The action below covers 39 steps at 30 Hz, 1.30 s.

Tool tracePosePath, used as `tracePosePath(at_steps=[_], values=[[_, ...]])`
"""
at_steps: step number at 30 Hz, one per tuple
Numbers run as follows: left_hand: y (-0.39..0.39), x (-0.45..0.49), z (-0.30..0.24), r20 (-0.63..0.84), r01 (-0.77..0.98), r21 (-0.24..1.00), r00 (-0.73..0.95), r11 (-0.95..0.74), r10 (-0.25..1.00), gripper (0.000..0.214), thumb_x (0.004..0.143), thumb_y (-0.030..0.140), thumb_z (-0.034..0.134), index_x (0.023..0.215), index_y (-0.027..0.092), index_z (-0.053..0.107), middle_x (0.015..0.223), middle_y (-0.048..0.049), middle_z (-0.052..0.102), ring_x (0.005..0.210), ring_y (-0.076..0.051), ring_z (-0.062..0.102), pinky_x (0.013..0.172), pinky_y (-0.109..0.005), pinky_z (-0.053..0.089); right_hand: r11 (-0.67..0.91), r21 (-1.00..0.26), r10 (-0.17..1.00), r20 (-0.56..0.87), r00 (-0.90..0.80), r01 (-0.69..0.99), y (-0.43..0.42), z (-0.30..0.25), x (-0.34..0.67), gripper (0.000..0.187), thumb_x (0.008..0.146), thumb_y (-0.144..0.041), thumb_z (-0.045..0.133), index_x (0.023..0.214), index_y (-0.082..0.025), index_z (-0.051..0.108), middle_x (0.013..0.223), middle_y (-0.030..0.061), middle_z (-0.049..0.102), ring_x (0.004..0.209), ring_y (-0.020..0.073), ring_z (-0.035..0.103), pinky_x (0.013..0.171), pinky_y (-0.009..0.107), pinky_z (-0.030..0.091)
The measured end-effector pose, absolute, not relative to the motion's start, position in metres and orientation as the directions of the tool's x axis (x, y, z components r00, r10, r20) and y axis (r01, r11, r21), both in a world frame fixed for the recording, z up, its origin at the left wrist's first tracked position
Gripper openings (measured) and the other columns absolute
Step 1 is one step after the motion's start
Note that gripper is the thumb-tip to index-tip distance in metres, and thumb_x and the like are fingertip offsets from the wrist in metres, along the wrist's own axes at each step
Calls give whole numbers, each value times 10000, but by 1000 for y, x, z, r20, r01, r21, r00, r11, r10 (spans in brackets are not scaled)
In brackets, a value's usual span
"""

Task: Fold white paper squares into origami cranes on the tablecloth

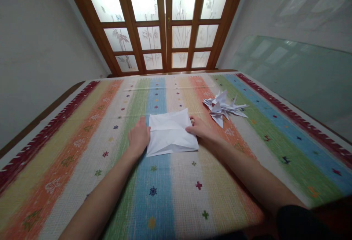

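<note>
White paper (170, 133): left hand (139, 137) and right hand (202, 130) apparently pinch its side edges, folded cranes (222, 108) well apart.

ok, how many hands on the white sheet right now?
2. The left hand touches the white sheet at its left edge; the right hand touches its right edge. No other hands in view.

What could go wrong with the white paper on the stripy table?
The paper lies a bit crooked between the left hand and the right hand, so a fold pressed now might come out slanted. It sits on a woven tablecloth, which looks soft, so creases may not get sharp. The folded paper shapes lie near the right hand and could get knocked or squashed.
</note>
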<state>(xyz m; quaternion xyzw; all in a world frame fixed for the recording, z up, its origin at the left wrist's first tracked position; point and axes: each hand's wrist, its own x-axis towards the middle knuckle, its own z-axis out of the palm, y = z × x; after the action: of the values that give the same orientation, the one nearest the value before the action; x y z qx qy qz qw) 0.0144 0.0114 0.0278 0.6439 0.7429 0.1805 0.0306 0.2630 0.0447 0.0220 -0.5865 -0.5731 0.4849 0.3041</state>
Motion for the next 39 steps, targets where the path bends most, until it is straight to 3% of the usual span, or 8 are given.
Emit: tracePosePath(at_steps=[3, 6, 9, 11, 14, 20, 32, 39], values=[[0, 27, 24, 260, 988, 42, 135, -151, 956, 461, 931, 312, 469, 1366, 159, 455, 1335, -180, 560, 1210, -313, 549, 988, -452, 440, 82, -694, 990, -29, -141, 715, 39, 22, 265, 551, 674, -93, 624, 1219, -132, 550, 1118, 158, 669, 984, 298, 647, 841, 403, 510], [-4, 41, 12, 120, 894, 4, 445, -449, 888, 534, 945, 443, 438, 1413, 186, 432, 1508, -128, 409, 1404, -314, 341, 1126, -491, 299, 174, -442, 983, 136, -126, 880, 33, 22, 263, 735, 748, -216, 658, 1419, -97, 382, 1290, 234, 573, 1155, 380, 567, 943, 493, 458], [-3, 49, 0, 14, 865, 11, 502, -502, 865, 596, 961, 500, 353, 1477, 203, 343, 1566, -104, 308, 1454, -325, 241, 1145, -554, 226, 392, -229, 906, 263, -330, 891, 29, 14, 257, 745, 816, -252, 607, 1458, -23, 307, 1470, 270, 394, 1375, 387, 358, 1099, 514, 325], [-2, 50, -4, -3, 872, 10, 489, -489, 872, 661, 952, 547, 327, 1494, 168, 307, 1576, -127, 273, 1463, -327, 212, 1153, -556, 200, 574, -158, 816, 185, -547, 803, 29, 4, 251, 662, 889, -312, 526, 1438, 10, 343, 1513, 263, 334, 1432, 357, 274, 1152, 490, 260], [1, 48, -5, -6, 880, 19, 474, -474, 880, 813, 906, 650, 329, 1492, 89, 286, 1570, -194, 247, 1465, -340, 199, 1159, -539, 191, 681, -151, 730, 57, -681, 717, 36, -7, 245, 740, 933, -510, 426, 1455, 7, 329, 1534, 248, 292, 1449, 344, 243, 1171, 495, 229], [20, 41, -4, -20, 892, 42, 451, -450, 892, 988, 840, 749, 333, 1487, 8, 249, 1563, -254, 211, 1467, -359, 171, 1169, -494, 190, 729, -124, 681, 24, -732, 674, 72, -8, 237, 1029, 828, -760, 390, 1480, 26, 258, 1545, 273, 218, 1456, 366, 199, 1179, 510, 197], [50, 27, 0, -47, 916, 23, 401, -400, 915, 963, 863, 724, 306, 1482, -13, 250, 1567, -260, 186, 1471, -354, 153, 1180, -456, 178, 718, -152, 686, -5, -727, 679, 32, -1, 257, 985, 848, -744, 385, 1500, -18, 245, 1566, 262, 173, 1463, 393, 142, 1182, 525, 139], [27, 23, -1, -34, 887, 1, 461, -461, 887, 870, 855, 728, 359, 1508, 158, 288, 1586, -175, 210, 1457, -411, 156, 1157, -550, 162, 730, -302, 608, -123, -784, 613, -28, 9, 297, 880, 884, -689, 403, 1531, -127, 201, 1594, 202, 104, 1483, 343, 55, 1189, 533, 111]])
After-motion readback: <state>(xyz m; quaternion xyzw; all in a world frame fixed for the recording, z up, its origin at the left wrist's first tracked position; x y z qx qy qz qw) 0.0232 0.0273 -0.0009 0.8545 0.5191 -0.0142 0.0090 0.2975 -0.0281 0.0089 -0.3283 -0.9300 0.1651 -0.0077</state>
